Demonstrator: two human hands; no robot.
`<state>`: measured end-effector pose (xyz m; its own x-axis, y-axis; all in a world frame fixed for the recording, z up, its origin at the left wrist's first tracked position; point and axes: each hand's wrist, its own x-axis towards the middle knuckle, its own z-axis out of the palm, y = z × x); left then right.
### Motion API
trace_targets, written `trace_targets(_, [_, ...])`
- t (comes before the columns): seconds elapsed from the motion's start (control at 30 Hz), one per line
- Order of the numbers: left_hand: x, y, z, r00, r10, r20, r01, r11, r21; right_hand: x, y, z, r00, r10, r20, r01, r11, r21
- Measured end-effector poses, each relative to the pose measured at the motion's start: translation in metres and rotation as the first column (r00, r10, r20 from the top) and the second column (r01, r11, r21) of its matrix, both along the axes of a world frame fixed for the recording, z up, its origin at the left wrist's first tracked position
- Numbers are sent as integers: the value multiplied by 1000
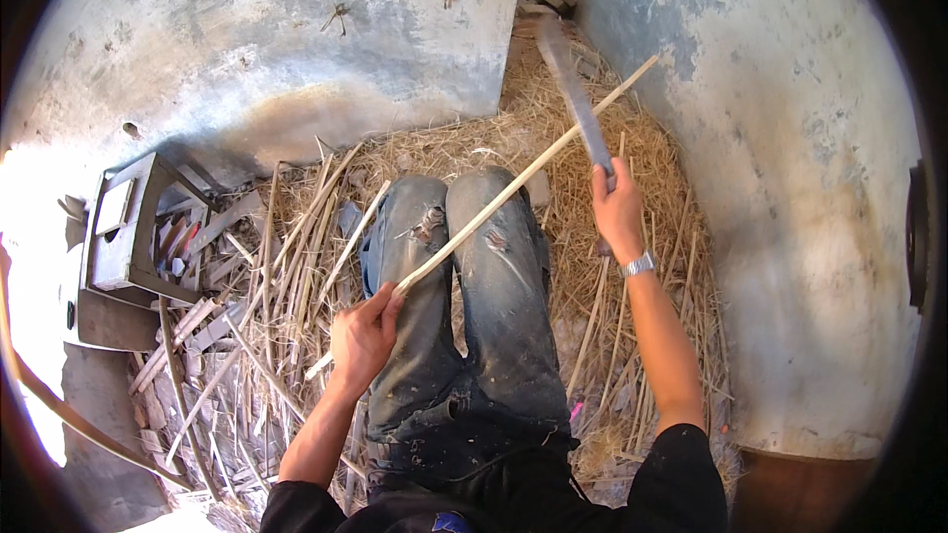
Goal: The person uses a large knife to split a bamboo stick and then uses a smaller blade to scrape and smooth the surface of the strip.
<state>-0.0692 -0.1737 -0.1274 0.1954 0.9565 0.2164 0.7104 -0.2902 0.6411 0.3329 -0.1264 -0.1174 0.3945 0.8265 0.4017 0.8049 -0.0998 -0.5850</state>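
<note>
A long, pale wooden stick (504, 195) slants from lower left to upper right across my knees. My left hand (362, 341) is closed round its near end, just left of my legs. In my right hand (618, 207), out to the right beyond my knees, is the handle of a machete (576, 97) with a long grey blade pointing up and away. The blade crosses the stick toward its far end and is slightly blurred; whether the two touch, I cannot tell.
Straw and shavings (573, 286) cover the floor around my legs. Loose sticks (286, 266) and wood scraps lie on the left, beside a wooden box-like frame (128, 266). Worn plaster walls stand ahead (296, 20) and on the right (790, 188).
</note>
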Motion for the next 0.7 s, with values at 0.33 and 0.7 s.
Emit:
trace_targets(0.33, [22, 5, 10, 998, 57, -9, -57, 997, -42, -37, -18, 11, 969, 246, -32, -248, 964, -102])
trace_targets(0.7, [27, 8, -6, 992, 108, 63, -96, 981, -168, -82, -49, 4, 904, 413, -112, -424, 898, -119])
